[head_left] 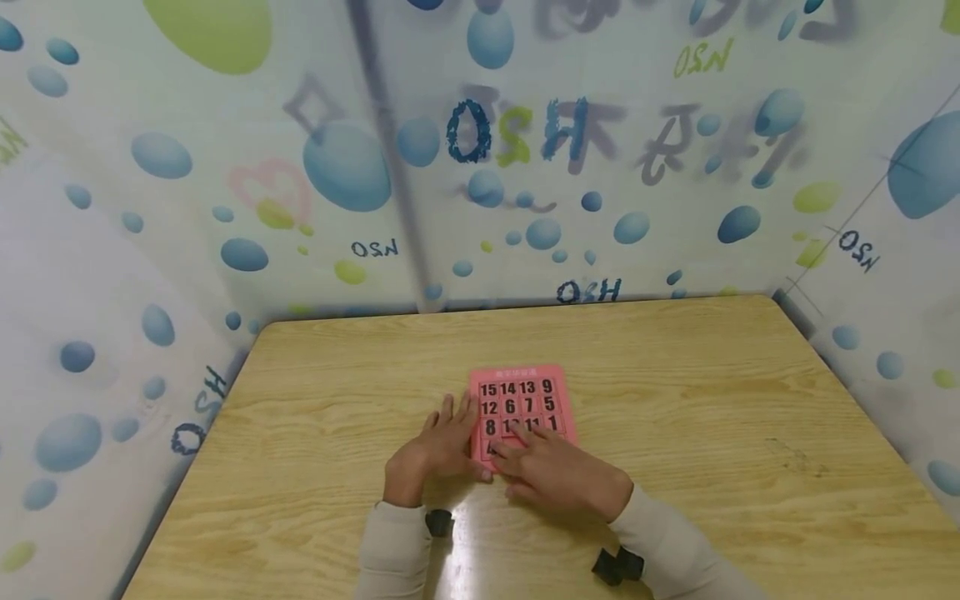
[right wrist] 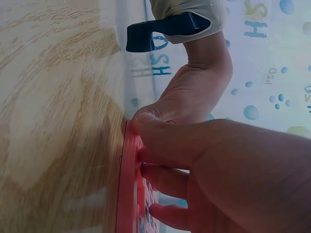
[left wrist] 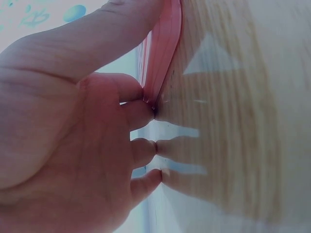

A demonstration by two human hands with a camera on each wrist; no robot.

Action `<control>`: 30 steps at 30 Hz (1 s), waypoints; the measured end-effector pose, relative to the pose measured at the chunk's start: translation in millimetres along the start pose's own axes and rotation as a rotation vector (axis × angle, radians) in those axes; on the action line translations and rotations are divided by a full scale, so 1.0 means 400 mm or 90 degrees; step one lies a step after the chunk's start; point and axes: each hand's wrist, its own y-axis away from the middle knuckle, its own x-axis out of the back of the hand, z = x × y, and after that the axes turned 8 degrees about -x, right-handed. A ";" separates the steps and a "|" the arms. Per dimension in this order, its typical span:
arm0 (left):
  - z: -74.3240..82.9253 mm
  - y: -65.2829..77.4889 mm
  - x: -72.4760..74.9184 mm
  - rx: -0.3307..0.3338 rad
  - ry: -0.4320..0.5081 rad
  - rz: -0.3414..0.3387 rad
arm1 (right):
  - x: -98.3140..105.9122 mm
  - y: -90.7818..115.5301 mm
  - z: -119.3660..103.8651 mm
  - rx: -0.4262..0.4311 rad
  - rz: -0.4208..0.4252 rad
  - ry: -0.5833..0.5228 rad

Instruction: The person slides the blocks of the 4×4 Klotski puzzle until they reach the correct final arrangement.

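Note:
A pink sliding number puzzle (head_left: 529,406) lies flat on the wooden table, its tiles marked with black numbers. My left hand (head_left: 442,450) rests along its left side with fingers spread, fingertips down at the table and thumb by the near edge. In the left wrist view, the thumb (left wrist: 97,41) runs along the puzzle's pink side (left wrist: 163,46). My right hand (head_left: 558,475) reaches over the near part, fingertips on the lower tiles. It covers most of the bottom row, where a 4 shows at the left. The right wrist view shows the right thumb (right wrist: 170,138) at the frame's edge.
The wooden table (head_left: 712,375) extends on all sides of the puzzle. Behind it and at both sides stand white sheets (head_left: 637,50) printed with blue and green drops. Black wrist mounts (head_left: 618,567) sit on both light sleeves (head_left: 393,550).

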 end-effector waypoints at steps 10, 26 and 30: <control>-0.001 0.000 0.001 0.007 -0.002 0.000 | 0.002 0.002 -0.001 -0.011 -0.010 -0.003; 0.008 -0.001 0.003 -0.011 0.026 0.000 | 0.050 0.048 0.030 -0.034 0.000 -0.021; 0.003 0.002 0.005 0.007 0.021 -0.005 | 0.072 0.064 0.051 -0.043 -0.017 -0.004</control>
